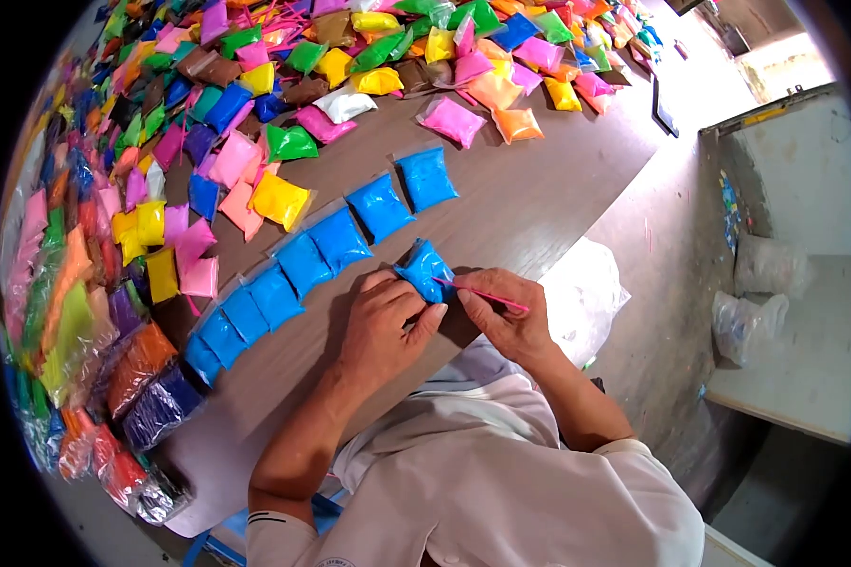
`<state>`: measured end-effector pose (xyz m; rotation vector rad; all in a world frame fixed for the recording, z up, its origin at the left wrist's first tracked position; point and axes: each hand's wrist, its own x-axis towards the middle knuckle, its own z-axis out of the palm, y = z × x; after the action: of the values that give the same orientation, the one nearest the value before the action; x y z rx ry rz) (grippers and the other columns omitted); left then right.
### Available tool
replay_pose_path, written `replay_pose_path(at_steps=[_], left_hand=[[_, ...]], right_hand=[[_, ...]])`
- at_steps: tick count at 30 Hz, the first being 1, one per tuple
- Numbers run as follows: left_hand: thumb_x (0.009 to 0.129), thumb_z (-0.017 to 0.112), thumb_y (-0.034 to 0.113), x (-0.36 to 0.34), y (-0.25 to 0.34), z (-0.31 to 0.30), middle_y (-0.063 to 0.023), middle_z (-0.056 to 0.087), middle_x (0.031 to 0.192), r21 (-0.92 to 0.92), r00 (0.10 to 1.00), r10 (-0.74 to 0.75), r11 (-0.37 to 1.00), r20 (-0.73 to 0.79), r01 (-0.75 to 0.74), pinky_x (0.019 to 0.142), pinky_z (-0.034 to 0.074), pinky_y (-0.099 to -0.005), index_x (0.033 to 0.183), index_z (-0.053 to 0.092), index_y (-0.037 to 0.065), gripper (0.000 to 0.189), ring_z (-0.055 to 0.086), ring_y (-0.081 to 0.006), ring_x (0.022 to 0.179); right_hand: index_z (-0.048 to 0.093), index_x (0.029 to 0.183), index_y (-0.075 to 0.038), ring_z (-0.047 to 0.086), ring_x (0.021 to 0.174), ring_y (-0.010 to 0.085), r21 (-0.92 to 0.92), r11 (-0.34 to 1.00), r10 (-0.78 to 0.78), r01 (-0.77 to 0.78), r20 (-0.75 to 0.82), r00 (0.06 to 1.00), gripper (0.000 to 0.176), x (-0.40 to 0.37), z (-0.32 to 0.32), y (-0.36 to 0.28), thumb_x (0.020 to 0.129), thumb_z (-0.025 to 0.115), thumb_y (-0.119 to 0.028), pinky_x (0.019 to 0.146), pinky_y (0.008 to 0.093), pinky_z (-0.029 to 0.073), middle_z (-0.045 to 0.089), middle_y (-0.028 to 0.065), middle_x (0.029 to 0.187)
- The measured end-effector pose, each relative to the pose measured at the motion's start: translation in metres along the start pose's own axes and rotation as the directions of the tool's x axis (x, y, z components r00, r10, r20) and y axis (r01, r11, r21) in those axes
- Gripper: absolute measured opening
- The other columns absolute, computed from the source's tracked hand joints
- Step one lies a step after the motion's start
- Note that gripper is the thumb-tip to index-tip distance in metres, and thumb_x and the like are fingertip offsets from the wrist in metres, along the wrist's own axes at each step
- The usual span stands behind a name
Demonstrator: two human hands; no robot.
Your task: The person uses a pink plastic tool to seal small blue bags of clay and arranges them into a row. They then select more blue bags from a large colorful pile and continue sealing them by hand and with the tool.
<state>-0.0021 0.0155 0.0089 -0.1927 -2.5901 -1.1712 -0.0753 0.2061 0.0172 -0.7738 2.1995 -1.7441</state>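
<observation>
A small clear bag of blue clay [422,266] is held near the table's front edge. My left hand [385,321] grips its lower left side, with thumb and fingers closed on it. Between the thumb and fingers of my right hand [509,317] is a thin pink plastic stick [494,297]. The stick's far end lies against the right side of the blue bag. Beyond my hands, several similar blue bags [338,238] lie in a curved row on the brown table [529,194].
A large heap of colourful bags [373,82] covers the back and left of the table. Larger wrapped packs [161,406] stand at the left. A dark phone-like slab [665,106] lies at the far right edge. White plastic bags [586,293] sit beyond the table's right side.
</observation>
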Motion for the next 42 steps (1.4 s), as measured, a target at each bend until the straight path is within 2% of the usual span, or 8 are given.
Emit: replay_pose_path(at_steps=[5, 8, 21, 24, 31, 37, 40, 42], left_hand=[[0.086, 0.074, 0.017, -0.001, -0.001, 0.003, -0.0064, 0.066, 0.083, 0.016, 1.000, -0.011, 1.000, -0.005, 0.011, 0.083, 0.046, -0.0402, 0.078, 0.066, 0.005, 0.016, 0.060, -0.0291, 0.087], [0.086, 0.075, 0.016, -0.002, -0.001, 0.005, -0.0064, 0.066, 0.082, 0.021, 0.999, -0.024, 0.999, -0.025, 0.025, 0.085, 0.046, -0.0403, 0.077, 0.065, 0.005, 0.017, 0.060, -0.0285, 0.087], [0.088, 0.074, 0.018, -0.006, -0.002, 0.008, -0.0084, 0.067, 0.081, 0.003, 0.997, -0.062, 0.998, -0.056, 0.062, 0.093, 0.047, -0.0431, 0.078, 0.066, 0.002, 0.020, 0.062, -0.0327, 0.094], [0.089, 0.073, 0.018, -0.007, -0.003, 0.010, -0.0085, 0.066, 0.080, 0.022, 0.995, -0.065, 0.998, -0.069, 0.067, 0.092, 0.048, -0.0434, 0.077, 0.065, 0.002, 0.022, 0.062, -0.0331, 0.095], [0.086, 0.075, 0.014, -0.004, -0.002, 0.015, -0.0081, 0.056, 0.068, 0.029, 0.991, -0.039, 0.999, -0.126, 0.042, 0.092, 0.049, -0.0439, 0.066, 0.055, 0.005, 0.029, 0.058, -0.0301, 0.075], [0.083, 0.076, 0.010, -0.001, 0.000, 0.013, -0.0079, 0.055, 0.065, 0.042, 0.990, -0.031, 0.998, -0.138, 0.037, 0.091, 0.050, -0.0440, 0.064, 0.052, 0.005, 0.031, 0.057, -0.0292, 0.068], [0.081, 0.075, 0.009, 0.001, 0.001, 0.014, -0.0077, 0.056, 0.065, 0.040, 0.991, -0.028, 0.999, -0.134, 0.034, 0.092, 0.050, -0.0441, 0.064, 0.052, 0.005, 0.029, 0.057, -0.0292, 0.067], [0.080, 0.075, 0.008, 0.000, 0.001, 0.014, -0.0078, 0.057, 0.066, 0.040, 0.991, -0.041, 0.998, -0.124, 0.047, 0.092, 0.050, -0.0440, 0.064, 0.053, 0.005, 0.027, 0.058, -0.0292, 0.068]], right_hand=[[0.073, 0.101, 0.001, 0.069, 0.082, 0.0281, -0.171, 0.969, -0.194, 0.178, -0.087, 0.977, 0.015, 0.006, 0.006, 0.001, 0.086, 0.073, 0.000, 0.074, 0.0326, 0.054, 0.072, 0.0157, 0.097], [0.072, 0.102, 0.000, 0.068, 0.082, 0.0305, -0.278, 0.884, -0.379, 0.375, 0.041, 0.924, 0.019, 0.024, 0.006, 0.008, 0.084, 0.074, 0.000, 0.073, 0.0351, 0.055, 0.072, 0.0148, 0.098], [0.069, 0.098, 0.000, 0.061, 0.061, 0.0207, -0.438, 0.856, -0.341, 0.273, -0.084, 0.936, 0.022, 0.003, 0.015, 0.009, 0.079, 0.073, 0.008, 0.055, 0.0293, 0.048, 0.070, 0.0100, 0.080], [0.067, 0.095, -0.002, 0.064, 0.064, 0.0270, -0.409, 0.884, -0.302, 0.225, -0.134, 0.944, 0.023, -0.012, 0.020, 0.006, 0.075, 0.073, 0.007, 0.057, 0.0333, 0.050, 0.070, 0.0122, 0.082], [0.068, 0.092, -0.001, 0.066, 0.067, 0.0270, -0.347, 0.905, -0.290, 0.246, -0.080, 0.954, 0.019, -0.010, 0.012, 0.005, 0.075, 0.074, 0.004, 0.058, 0.0334, 0.052, 0.071, 0.0131, 0.085], [0.070, 0.096, -0.002, 0.067, 0.076, 0.0300, -0.242, 0.951, -0.238, 0.195, -0.163, 0.958, 0.016, 0.001, 0.002, -0.001, 0.080, 0.075, -0.001, 0.068, 0.0346, 0.054, 0.071, 0.0135, 0.091], [0.071, 0.097, -0.003, 0.067, 0.088, 0.0316, -0.284, 0.916, -0.284, 0.283, 0.039, 0.958, 0.014, 0.017, -0.002, -0.002, 0.083, 0.075, -0.003, 0.079, 0.0366, 0.054, 0.071, 0.0157, 0.100], [0.070, 0.097, -0.002, 0.065, 0.097, 0.0317, -0.228, 0.961, -0.169, 0.153, -0.050, 0.984, 0.012, 0.017, -0.008, 0.008, 0.086, 0.074, -0.004, 0.086, 0.0372, 0.052, 0.069, 0.0177, 0.109]])
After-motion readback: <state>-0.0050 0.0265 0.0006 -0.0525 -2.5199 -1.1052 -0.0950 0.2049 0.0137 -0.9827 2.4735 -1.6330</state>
